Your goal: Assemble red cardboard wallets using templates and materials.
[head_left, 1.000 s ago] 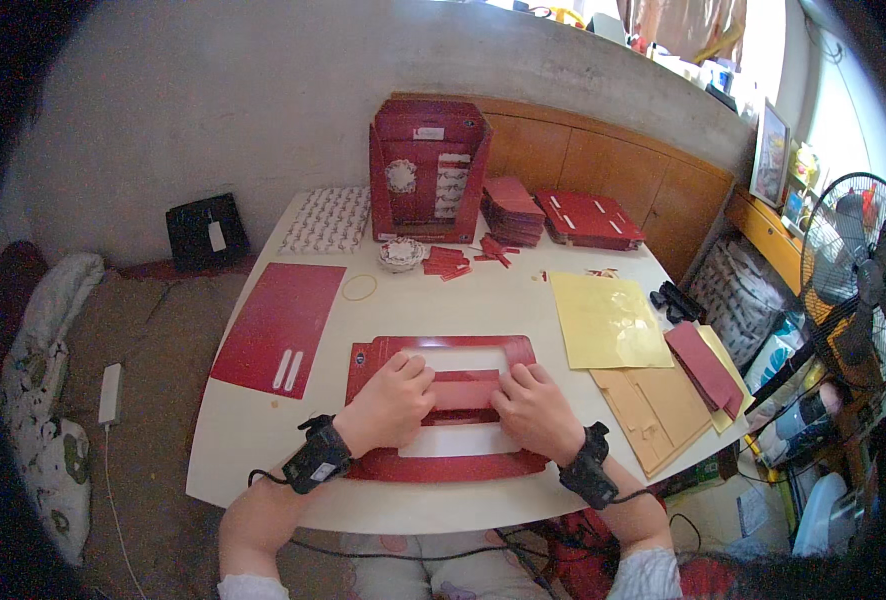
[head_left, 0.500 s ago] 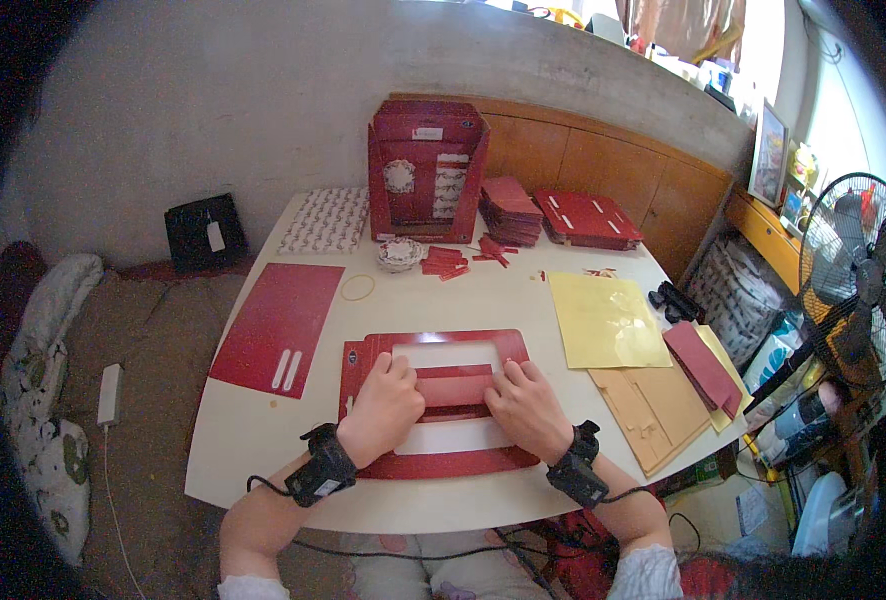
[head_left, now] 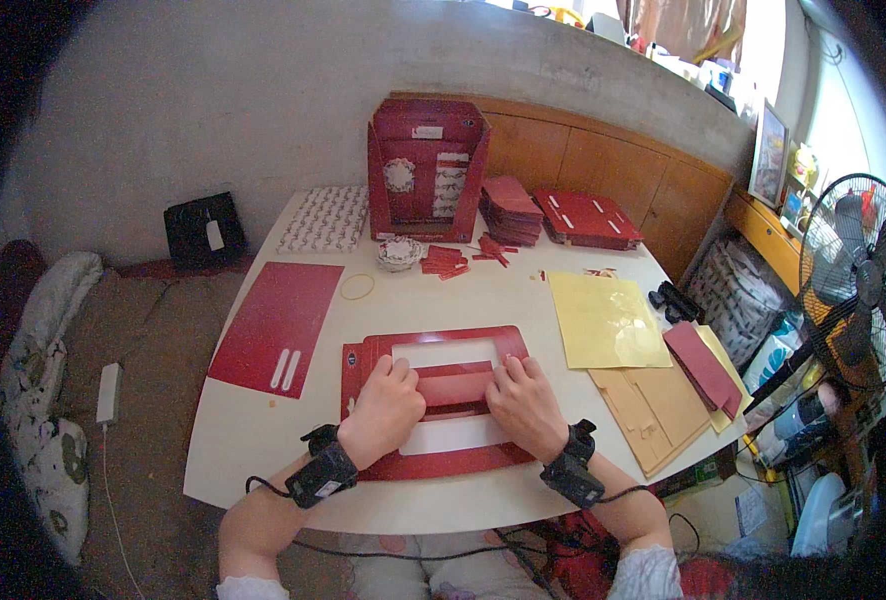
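A red cardboard frame [head_left: 463, 464] with a wide window lies flat at the near middle of the white table. Across its window runs a folded, paler red cardboard strip [head_left: 455, 388]; white shows above and below it. At the strip's left end, my left hand [head_left: 383, 410] has its fingers curled and pressed down, closed on the strip. My right hand [head_left: 527, 408] pinches the right end the same way, beside the frame's right side. The fingertips are partly hidden by the knuckles. Both wrists carry black strapped devices with cables.
A red sheet with two slots [head_left: 273, 325] lies left, near a rubber band [head_left: 358, 287]. Behind stand a red display box [head_left: 428, 130], folded red pieces [head_left: 511, 208] and stacked red sheets [head_left: 588, 218]. Yellow paper [head_left: 610, 320] and tan cardboard [head_left: 653, 415] lie right; a fan [head_left: 863, 265] stands beyond.
Both hands keep their grip on the strip's ends. The frame and my right wrist have shifted only very slightly.
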Available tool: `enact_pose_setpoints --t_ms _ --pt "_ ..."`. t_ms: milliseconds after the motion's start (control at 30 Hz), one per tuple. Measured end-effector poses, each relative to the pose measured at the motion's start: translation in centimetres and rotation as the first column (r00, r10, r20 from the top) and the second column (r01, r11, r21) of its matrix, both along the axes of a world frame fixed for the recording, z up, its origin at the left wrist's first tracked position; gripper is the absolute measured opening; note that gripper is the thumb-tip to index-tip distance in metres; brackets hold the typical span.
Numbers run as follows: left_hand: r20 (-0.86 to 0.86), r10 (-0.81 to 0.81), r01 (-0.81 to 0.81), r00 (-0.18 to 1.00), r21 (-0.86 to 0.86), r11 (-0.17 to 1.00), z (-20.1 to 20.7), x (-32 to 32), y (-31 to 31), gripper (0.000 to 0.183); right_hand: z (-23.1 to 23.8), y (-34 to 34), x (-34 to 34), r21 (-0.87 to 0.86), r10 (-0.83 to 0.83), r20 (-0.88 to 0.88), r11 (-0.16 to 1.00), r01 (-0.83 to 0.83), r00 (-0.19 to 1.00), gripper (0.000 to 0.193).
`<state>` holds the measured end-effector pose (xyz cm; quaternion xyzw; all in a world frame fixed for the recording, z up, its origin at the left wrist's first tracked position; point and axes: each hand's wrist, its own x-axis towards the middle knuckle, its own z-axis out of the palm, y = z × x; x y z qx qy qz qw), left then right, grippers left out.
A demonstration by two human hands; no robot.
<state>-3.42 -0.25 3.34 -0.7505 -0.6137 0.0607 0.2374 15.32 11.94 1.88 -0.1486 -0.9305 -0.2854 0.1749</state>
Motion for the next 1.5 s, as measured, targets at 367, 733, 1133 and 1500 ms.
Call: enact_pose_setpoints --t_ms 367,733,1133,1500 --pt "0.045 -0.084 0.081 0.995 0.064 0.995 -0.9 -0.5 0.6 0.014 -0.1 0.1 0.1 -0.015 0.039 0.046 0.999 -0.038 0.998 0.008" --pt "0.063 -0.247 0.232 0.967 0.186 0.955 -2.2 0.3 1.6 0.011 0.3 -0.8 0.0 -0.088 0.093 0.049 0.992 -0.089 0.994 0.008" --pt "0.112 -0.294 0.266 0.949 0.216 0.94 -1.7 0.2 1.8 0.009 0.5 -0.6 -0.5 -0.038 0.148 -0.062 0.988 -0.151 0.987 0.009" --pt "0.078 -0.314 0.284 0.946 0.267 0.921 -2.6 -0.2 2.4 0.008 0.1 -1.3 -0.8 -0.033 0.253 -0.134 0.965 -0.259 0.958 0.006"
